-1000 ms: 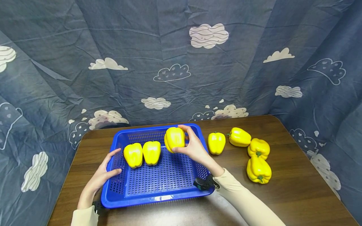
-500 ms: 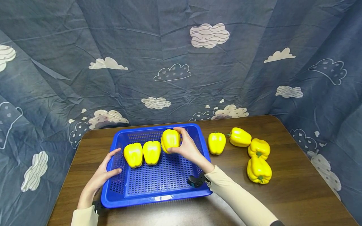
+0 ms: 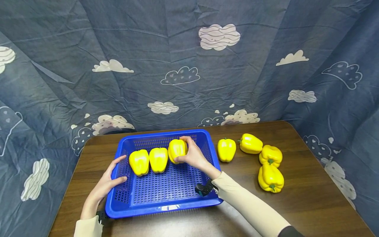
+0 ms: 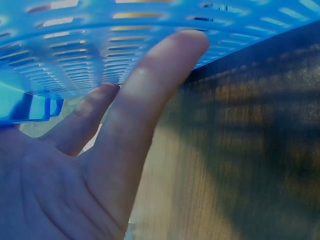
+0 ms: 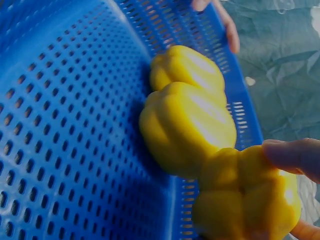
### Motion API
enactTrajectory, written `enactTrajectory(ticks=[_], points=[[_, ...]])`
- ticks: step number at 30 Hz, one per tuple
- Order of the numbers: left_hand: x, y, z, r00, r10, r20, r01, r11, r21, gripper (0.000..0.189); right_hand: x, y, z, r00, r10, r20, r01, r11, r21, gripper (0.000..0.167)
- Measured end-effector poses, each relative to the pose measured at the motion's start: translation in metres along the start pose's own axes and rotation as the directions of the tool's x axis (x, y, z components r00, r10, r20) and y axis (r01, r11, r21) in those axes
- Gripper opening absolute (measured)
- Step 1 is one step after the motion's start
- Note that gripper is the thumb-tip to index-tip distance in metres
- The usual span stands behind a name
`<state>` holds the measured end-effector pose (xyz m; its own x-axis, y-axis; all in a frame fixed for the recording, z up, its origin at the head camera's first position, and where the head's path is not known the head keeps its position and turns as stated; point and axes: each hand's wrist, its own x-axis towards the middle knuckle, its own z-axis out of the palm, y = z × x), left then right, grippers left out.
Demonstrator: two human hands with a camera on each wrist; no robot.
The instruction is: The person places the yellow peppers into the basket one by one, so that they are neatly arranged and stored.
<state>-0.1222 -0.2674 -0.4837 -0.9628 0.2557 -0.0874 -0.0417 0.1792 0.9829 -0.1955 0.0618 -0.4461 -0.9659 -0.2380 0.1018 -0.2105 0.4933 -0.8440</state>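
Right hand (image 3: 193, 155) inside the blue plastic basket (image 3: 142, 212), thumb and fingers clamped round a yellow bell pepper (image 3: 177, 148), right there beside the middle yellow bell pepper (image 3: 158, 160), with the leftmost yellow bell pepper (image 3: 139, 163) completing the row (whether the gripped one touches the basket floor, I can't tell)! Over at the basket's left side, the left hand (image 3: 103, 185) touches the wall, fingers spread well apart, while four loose yellow bell peppers (image 3: 226, 150) lie on the wooden table (image 3: 308, 184) to the right!
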Motion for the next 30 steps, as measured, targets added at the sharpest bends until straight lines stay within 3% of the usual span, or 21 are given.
enactTrajectory(ticks=[19, 30], points=[[0.000, -0.002, 0.000, 0.999, -0.040, -0.022, 0.040, 0.999, 0.016, 0.072, 0.004, 0.008, 0.016, 0.999, 0.031, 0.027, -0.029, 0.994, -0.102, 0.077], [0.001, -0.003, 0.001, 0.999, -0.029, -0.023, 0.030, 0.999, 0.023, 0.072, 0.002, 0.010, 0.024, 0.998, 0.036, 0.047, -0.026, 0.982, -0.184, 0.073]])
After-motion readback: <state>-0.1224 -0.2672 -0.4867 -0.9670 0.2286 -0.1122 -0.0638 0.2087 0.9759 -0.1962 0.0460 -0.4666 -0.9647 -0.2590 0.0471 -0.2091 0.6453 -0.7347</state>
